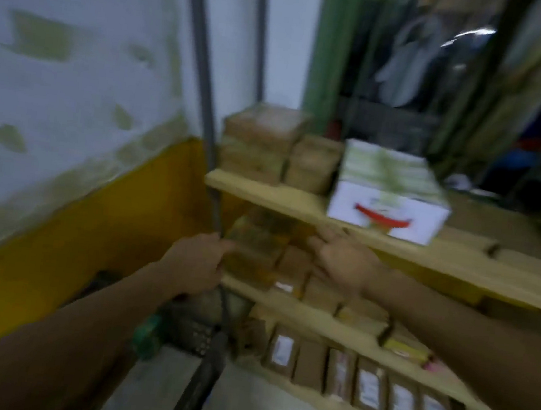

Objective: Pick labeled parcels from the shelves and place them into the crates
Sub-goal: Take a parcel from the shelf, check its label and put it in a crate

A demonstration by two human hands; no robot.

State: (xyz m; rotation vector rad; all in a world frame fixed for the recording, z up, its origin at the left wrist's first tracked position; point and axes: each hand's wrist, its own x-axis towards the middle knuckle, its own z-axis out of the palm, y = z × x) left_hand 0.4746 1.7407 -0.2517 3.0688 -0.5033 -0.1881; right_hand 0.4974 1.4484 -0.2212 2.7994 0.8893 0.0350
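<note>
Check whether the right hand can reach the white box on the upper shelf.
Probably yes. The white box sits at the front edge of its shelf with nothing before it, and the right hand is just below, fingers straight, holding nothing.

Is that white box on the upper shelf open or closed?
Closed, as far as the blur allows: the white box shows a flat, unbroken printed top, with no raised flaps.
</note>
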